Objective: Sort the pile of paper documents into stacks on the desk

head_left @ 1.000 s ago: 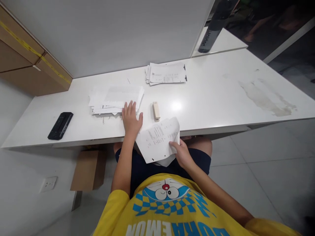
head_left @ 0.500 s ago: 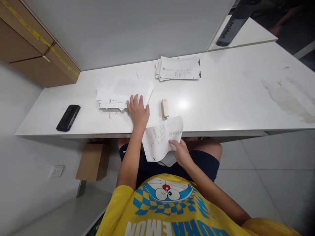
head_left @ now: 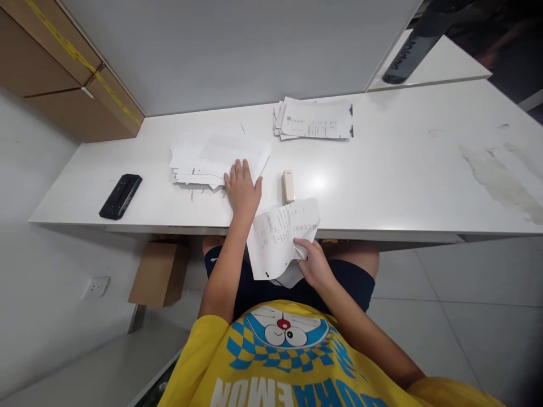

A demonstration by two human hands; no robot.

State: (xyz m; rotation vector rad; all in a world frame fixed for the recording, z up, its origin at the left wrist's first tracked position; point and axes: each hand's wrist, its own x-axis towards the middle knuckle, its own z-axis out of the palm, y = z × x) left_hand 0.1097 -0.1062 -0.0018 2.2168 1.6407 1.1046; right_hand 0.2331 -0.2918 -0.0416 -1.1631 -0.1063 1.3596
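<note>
My left hand [head_left: 243,189] lies with its fingers spread on the near right corner of a loose stack of papers [head_left: 212,155]. In my right hand [head_left: 313,261], printed sheets of paper [head_left: 275,237] are pinched between thumb and fingers. The sheets hang over the table's front edge above my lap, bent in a curve, with another sheet showing beneath. Just beyond them a cream stapler [head_left: 288,185] rests on the table, its near end close to the paper's top edge. Farther back sits a second pile of printed papers [head_left: 316,117].
A black phone-like device [head_left: 121,196] lies at the left of the white table [head_left: 403,186]. Cardboard boxes [head_left: 102,113] stand at the back left, against a grey panel [head_left: 246,51]. Another box [head_left: 155,274] is under the table. A dark cylinder [head_left: 409,56] is at the back right.
The camera view has shifted slightly. My left hand stays on the paper stack, and my right hand keeps its hold on the sheets, which have barely moved.
</note>
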